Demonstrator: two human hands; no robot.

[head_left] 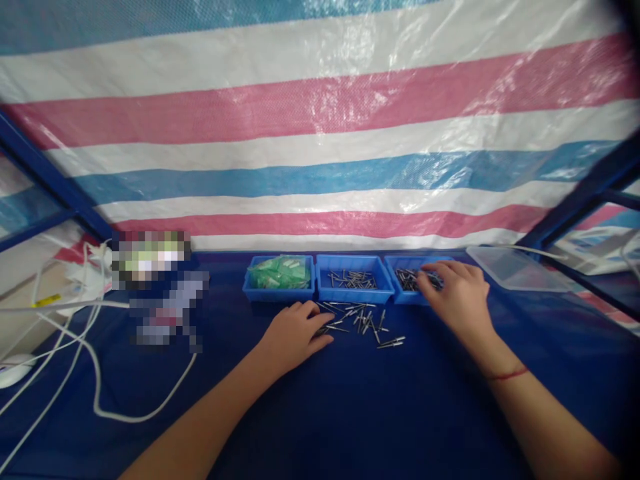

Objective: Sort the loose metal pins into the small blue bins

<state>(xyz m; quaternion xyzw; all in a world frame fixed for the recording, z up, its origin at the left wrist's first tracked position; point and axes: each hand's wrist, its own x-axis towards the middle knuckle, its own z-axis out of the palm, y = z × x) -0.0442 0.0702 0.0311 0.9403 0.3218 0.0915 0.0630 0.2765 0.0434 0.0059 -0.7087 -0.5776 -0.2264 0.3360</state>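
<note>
Three small blue bins stand in a row. Loose metal pop rivets [367,323] are scattered before the middle bin [355,295], which has more rivets inside. My left hand [295,337] lies palm down at the left edge of this scatter, thumb and fingers apart around a few rivets. Over the right bin [406,297] is my right hand [457,300], its thumb and fingertips close together at the rivets in it. What those fingertips hold, if anything, is hidden. Green plastic packets [280,272] fill the left bin [254,293].
A dark blue tabletop [360,413] spreads beneath everything. A clear plastic lid [520,270] lies at the back right. White cables [120,419] loop across the left side, near blurred items [170,313]. Striped plastic sheeting [320,120] hangs behind, between blue frame posts [55,173].
</note>
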